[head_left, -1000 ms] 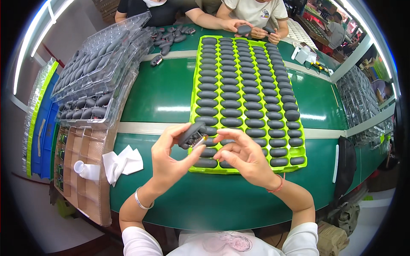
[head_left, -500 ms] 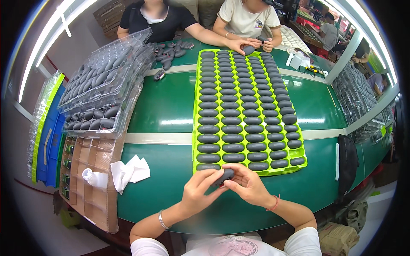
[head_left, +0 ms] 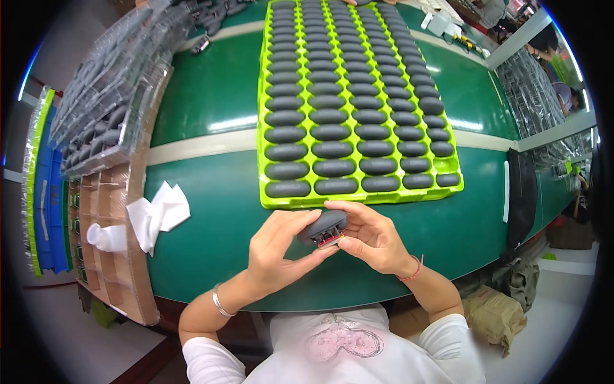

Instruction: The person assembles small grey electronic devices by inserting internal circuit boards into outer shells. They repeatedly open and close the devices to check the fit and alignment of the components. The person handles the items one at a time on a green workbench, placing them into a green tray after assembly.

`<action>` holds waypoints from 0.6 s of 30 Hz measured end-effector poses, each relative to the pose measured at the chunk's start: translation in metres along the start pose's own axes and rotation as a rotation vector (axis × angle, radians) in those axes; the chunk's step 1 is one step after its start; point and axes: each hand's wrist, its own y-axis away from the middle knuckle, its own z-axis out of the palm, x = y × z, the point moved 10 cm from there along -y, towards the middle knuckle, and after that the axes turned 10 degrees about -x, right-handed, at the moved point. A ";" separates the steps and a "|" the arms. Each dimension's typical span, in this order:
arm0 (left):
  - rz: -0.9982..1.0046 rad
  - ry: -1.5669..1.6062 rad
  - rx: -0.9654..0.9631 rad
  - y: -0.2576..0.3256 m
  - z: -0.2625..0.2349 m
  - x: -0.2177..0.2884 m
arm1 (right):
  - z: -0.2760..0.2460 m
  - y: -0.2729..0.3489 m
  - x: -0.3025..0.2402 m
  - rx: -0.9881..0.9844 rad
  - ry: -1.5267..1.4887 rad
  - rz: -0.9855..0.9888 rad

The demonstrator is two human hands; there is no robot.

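Observation:
A dark grey oval casing (head_left: 325, 224) is held up between my two hands, in front of the tray's near edge. Its open side is turned partly toward me and shows small dark parts and a red strip. My left hand (head_left: 272, 248) grips it with thumb and fingers from the left. From the right, my right hand (head_left: 376, 240) closes on it, thumb at the lower edge and fingers behind. Just beyond lies a lime green tray (head_left: 348, 200) with rows of similar dark grey oval pieces.
White cloths (head_left: 167, 208) lie on the green table (head_left: 211, 256) at left. Beside them, a cardboard divider box (head_left: 121, 281) holds a white bottle (head_left: 107, 237). Clear plastic trays (head_left: 118, 83) of grey pieces are stacked behind. A black pouch (head_left: 521, 198) sits at the right edge.
The head view has tilted downward, so the co-workers are mostly out of sight. Between my hands, the casing has turned and more of its open side and red strip shows.

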 end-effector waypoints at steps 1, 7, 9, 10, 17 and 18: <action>0.004 0.008 -0.012 0.002 0.001 0.000 | 0.002 0.000 -0.001 -0.014 0.019 -0.009; 0.045 -0.028 -0.034 0.007 0.003 0.002 | -0.001 0.002 -0.004 -0.024 0.095 -0.026; 0.038 -0.018 -0.032 0.007 0.004 0.001 | -0.001 0.002 -0.001 -0.038 0.063 -0.014; 0.037 -0.013 -0.030 0.007 0.004 0.001 | -0.001 0.001 0.000 -0.046 0.051 -0.009; 0.062 -0.075 -0.025 0.008 0.002 0.000 | -0.003 -0.001 0.007 -0.003 -0.048 0.015; 0.090 -0.129 -0.009 0.008 0.002 0.001 | -0.003 -0.001 0.008 0.029 -0.081 0.022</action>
